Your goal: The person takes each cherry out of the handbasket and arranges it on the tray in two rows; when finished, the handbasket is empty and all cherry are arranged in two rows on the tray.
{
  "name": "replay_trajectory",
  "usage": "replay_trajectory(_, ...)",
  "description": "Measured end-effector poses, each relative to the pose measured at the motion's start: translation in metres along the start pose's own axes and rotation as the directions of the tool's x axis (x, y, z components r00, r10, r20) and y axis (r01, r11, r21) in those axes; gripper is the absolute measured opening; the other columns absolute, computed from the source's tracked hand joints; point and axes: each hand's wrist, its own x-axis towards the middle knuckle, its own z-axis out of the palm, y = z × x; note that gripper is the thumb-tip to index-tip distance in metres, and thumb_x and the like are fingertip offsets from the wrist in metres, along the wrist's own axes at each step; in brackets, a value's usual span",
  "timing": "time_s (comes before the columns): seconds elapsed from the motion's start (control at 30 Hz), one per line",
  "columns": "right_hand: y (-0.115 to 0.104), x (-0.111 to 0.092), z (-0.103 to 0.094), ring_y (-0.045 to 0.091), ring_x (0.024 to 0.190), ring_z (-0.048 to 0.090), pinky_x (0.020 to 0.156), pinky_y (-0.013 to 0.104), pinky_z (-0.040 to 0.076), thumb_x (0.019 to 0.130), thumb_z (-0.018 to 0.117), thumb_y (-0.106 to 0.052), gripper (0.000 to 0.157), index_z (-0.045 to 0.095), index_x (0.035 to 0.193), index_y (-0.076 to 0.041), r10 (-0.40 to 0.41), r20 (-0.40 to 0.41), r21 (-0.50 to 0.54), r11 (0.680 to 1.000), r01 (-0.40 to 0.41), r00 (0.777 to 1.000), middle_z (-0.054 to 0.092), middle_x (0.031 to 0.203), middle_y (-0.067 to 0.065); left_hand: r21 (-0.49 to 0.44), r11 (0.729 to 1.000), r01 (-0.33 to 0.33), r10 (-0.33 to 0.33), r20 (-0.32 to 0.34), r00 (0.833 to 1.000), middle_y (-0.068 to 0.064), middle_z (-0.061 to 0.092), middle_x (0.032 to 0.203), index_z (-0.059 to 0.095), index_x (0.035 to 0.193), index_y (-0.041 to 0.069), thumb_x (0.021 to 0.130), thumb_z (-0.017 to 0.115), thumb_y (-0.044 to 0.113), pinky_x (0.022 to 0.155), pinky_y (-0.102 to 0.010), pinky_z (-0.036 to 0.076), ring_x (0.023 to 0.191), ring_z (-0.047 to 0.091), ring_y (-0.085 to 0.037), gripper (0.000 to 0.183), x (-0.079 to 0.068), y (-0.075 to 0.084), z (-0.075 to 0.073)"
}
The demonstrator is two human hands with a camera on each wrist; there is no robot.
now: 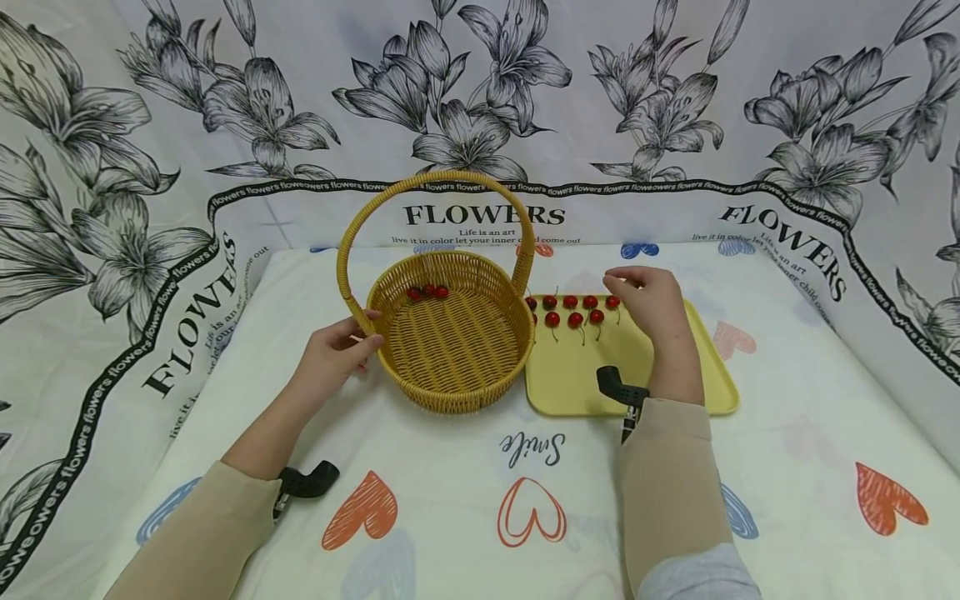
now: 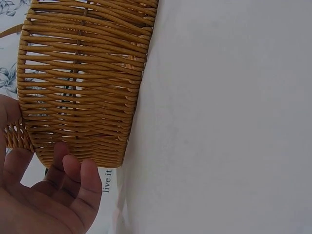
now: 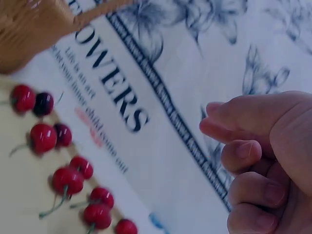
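A wicker basket (image 1: 457, 358) with a tall arched handle (image 1: 433, 177) stands at the middle of the table, three red cherries (image 1: 429, 290) lying inside toward its back left. My left hand (image 1: 341, 354) grips the basket's left rim at the foot of the handle; in the left wrist view its other fingers lie outside the woven side. Several cherries (image 1: 574, 320) with stems sit in two rows along the back of a yellow tray (image 1: 585, 379). Over the tray's back edge is my right hand (image 1: 648, 300), thumb and forefinger together, the other fingers curled, nothing visible between them.
The tray stands right beside the basket on a white cloth (image 1: 450, 517) printed with hearts. Behind rises a white backdrop (image 1: 300, 92) with black flower drawings. Each wrist wears a small black camera mount (image 1: 617, 385).
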Motion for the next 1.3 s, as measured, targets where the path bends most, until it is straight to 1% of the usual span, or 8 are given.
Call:
replay_trajectory(0.2,-0.036,-0.012,0.001,0.024,0.084,0.049,0.069,0.038,0.043,0.102,0.063,-0.044,0.044,0.071,0.132,-0.013,-0.066,0.011,0.072,0.995,0.065,0.998,0.062,0.115,0.008,0.004,1.0,-0.012,0.012,0.004,1.0,-0.01,0.06,0.107,0.06,0.14,0.005,0.102,0.068,0.029,0.065,-0.033,0.058,0.077,0.059,-0.025,0.047,0.001,0.0,0.0)
replay_trajectory(0.37,-0.063,-0.021,0.008,0.022,0.102,0.057,0.083,0.039,0.048,0.101,0.067,-0.039,0.038,0.072,0.128,-0.013,-0.147,0.059,0.189,0.973,0.134,0.987,0.065,0.128,0.005,0.005,1.0,-0.016,0.016,0.003,1.0,-0.009,0.06,0.107,0.061,0.14,0.006,0.101,0.068,0.031,0.065,-0.031,0.058,0.077,0.059,-0.023,0.046,0.0,0.001,-0.001)
replay_trajectory(0.47,-0.079,-0.025,0.014,0.019,0.09,0.057,0.075,0.034,0.048,0.101,0.069,-0.037,0.035,0.074,0.126,-0.013,-0.191,0.115,0.211,0.964,0.164,0.975,0.065,0.123,0.006,0.003,1.0,-0.017,0.017,0.004,1.0,-0.009,0.06,0.107,0.06,0.141,0.005,0.102,0.068,0.031,0.065,-0.031,0.057,0.079,0.059,-0.024,0.048,0.001,0.001,-0.002)
replay_trajectory(0.6,-0.104,-0.024,0.03,0.02,0.073,0.048,0.059,0.03,0.042,0.101,0.069,-0.033,0.03,0.076,0.122,-0.013,-0.258,0.232,0.166,0.961,0.223,0.938,0.064,0.11,0.007,0.005,1.0,-0.017,0.017,0.002,1.0,-0.009,0.06,0.107,0.059,0.141,0.004,0.102,0.068,0.028,0.065,-0.031,0.057,0.077,0.06,-0.025,0.047,0.0,0.002,-0.002)
replay_trajectory(0.8,-0.14,-0.008,0.068,0.023,0.078,0.048,0.066,0.035,0.041,0.101,0.069,-0.031,0.024,0.077,0.116,-0.015,-0.347,0.343,0.134,0.938,0.32,0.873,0.06,0.092,0.009,-0.028,1.0,-0.002,0.002,0.008,1.0,-0.007,0.062,0.106,0.06,0.141,0.005,0.101,0.069,0.026,0.065,-0.031,0.057,0.075,0.06,-0.021,0.046,-0.001,0.004,0.001)
replay_trajectory(0.9,-0.15,0.007,0.089,0.018,0.089,0.053,0.075,0.034,0.045,0.101,0.069,-0.031,0.025,0.077,0.116,-0.014,-0.361,0.387,0.161,0.932,0.324,0.848,0.065,0.101,0.002,-0.05,0.999,0.004,-0.003,0.017,1.0,-0.006,0.063,0.107,0.06,0.142,0.005,0.101,0.069,0.026,0.064,-0.031,0.057,0.074,0.059,-0.019,0.046,-0.001,0.003,0.002)
replay_trajectory(1.07,-0.156,0.035,0.124,0.015,0.115,0.06,0.097,0.038,0.049,0.101,0.068,-0.035,0.028,0.077,0.12,-0.017,-0.345,0.457,0.168,0.939,0.301,0.82,0.069,0.121,-0.003,-0.057,0.998,-0.014,0.015,0.015,1.0,-0.008,0.062,0.106,0.061,0.14,0.005,0.101,0.069,0.024,0.063,-0.031,0.057,0.073,0.057,-0.019,0.044,0.0,0.002,0.001)
replay_trajectory(1.3,-0.151,0.059,0.169,0.025,0.125,0.054,0.097,0.043,0.048,0.103,0.064,-0.026,0.028,0.071,0.125,-0.01,-0.139,0.479,0.051,0.99,0.131,0.867,0.059,0.139,0.008,-0.034,0.999,-0.017,0.018,0.014,1.0,-0.012,0.061,0.108,0.061,0.14,0.006,0.102,0.069,0.024,0.064,-0.033,0.058,0.078,0.059,-0.024,0.043,-0.001,0.001,-0.002)
